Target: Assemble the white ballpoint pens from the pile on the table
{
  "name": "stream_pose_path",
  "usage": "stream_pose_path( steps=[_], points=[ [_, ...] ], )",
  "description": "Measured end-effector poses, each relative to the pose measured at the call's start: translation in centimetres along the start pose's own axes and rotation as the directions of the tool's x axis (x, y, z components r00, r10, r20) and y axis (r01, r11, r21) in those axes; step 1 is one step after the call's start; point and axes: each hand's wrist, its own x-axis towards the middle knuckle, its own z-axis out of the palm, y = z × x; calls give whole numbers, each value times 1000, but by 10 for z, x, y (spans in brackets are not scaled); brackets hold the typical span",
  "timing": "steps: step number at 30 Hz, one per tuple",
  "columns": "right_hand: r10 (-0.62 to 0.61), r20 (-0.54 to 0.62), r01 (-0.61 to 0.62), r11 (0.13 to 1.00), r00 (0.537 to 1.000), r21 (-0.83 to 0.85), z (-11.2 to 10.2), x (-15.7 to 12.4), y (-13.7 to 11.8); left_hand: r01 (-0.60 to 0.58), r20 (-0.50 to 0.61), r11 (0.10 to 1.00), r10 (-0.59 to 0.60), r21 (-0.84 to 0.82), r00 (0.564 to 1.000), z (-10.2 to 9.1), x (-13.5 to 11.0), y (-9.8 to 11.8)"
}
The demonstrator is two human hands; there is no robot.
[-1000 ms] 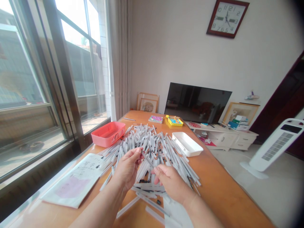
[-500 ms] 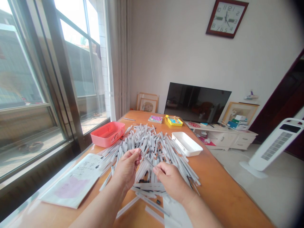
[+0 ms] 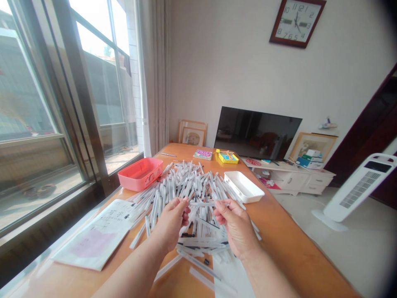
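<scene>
A slim translucent pen (image 3: 202, 204) is stretched level between my two hands, above a big pile of pens. My left hand (image 3: 174, 220) pinches its left end between thumb and fingertips. At the other end, my right hand (image 3: 236, 223) grips it with thumb and curled fingers, which hide the tip. Beneath and beyond the hands spreads the heap of loose translucent pens (image 3: 189, 182), some with black parts. A small black piece (image 3: 206, 261) lies near the front, among a few pens closer to me.
Left of the pile stand a red plastic basket (image 3: 136, 182) and a booklet (image 3: 93, 244) lying flat. A white tray (image 3: 259, 194) sits on the right. Farther back on the wooden table (image 3: 288, 248) are a yellow box (image 3: 228, 159) and a small colourful book (image 3: 202, 155).
The pen has swung from slanting to nearly level. My right hand has moved up and to the right, while my left hand has shifted only slightly, and both still hold the pen.
</scene>
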Motion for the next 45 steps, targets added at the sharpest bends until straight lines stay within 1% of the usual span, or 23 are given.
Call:
stream_pose_path(
  steps=[2, 4, 10, 13, 17, 19, 22, 26, 29, 31, 33, 35, 36, 39, 41, 43, 45],
  points=[
    [42, -55, -35, 991, 998, 127, -2, 3, 1, -18, 36, 993, 14, 118, 999, 3, -3, 0],
    [64, -69, -50, 981, 996, 188, -3, 5, 3, -22, 54, 980, 11, 196, 998, 5, -4, 0],
    [58, -70, -42, 977, 996, 207, -4, 8, 5, -7, 82, 954, -19, 300, 996, 4, -4, 0],
    [53, -87, -36, 982, 995, 187, -5, 8, 6, -6, 89, 962, -20, 273, 996, 2, -3, -2],
    [53, -111, -32, 982, 992, 184, -9, 11, 8, -11, 145, 983, -16, 183, 989, 1, -3, -2],
    [55, -120, -29, 978, 991, 209, -13, 13, 9, -25, 143, 980, -3, 199, 990, 0, -1, -1],
    [37, -153, -3, 976, 987, 218, -18, 17, 9, -50, 80, 957, 28, 287, 996, -2, 1, -1],
    [-25, -227, 54, 991, 974, 125, -24, 21, 9, -73, 12, 873, 77, 483, 997, -4, 5, -3],
    [-64, -295, 87, 994, 953, 65, -30, 24, 9, -111, -33, 764, 171, 636, 985, -7, 10, -3],
    [-83, -332, 106, 993, 940, 50, -35, 26, 9, -121, -51, 707, 217, 696, 975, -11, 13, -2],
    [-95, -349, 119, 992, 932, 47, -40, 28, 10, -127, -50, 676, 236, 726, 970, -14, 15, -2],
    [-101, -353, 124, 991, 930, 43, -43, 30, 11, -167, -15, 633, 272, 756, 962, -16, 15, -3],
    [-101, -351, 124, 991, 931, 42, -44, 30, 11, -207, 21, 599, 302, 774, 953, -16, 14, -5],
    [-100, -336, 119, 992, 936, 37, -41, 29, 11, -368, 189, 490, 377, 790, 907, -12, 9, -10],
    [-97, -322, 113, 993, 942, 34, -39, 28, 11, -455, 301, 453, 372, 766, 878, -9, 6, -13],
    [-94, -317, 109, 994, 944, 30, -38, 28, 11, -491, 359, 428, 355, 758, 863, -7, 5, -14],
    [-98, -335, 113, 993, 937, 23, -41, 29, 11, -493, 368, 380, 356, 783, 859, -9, 6, -12]
  ],
)
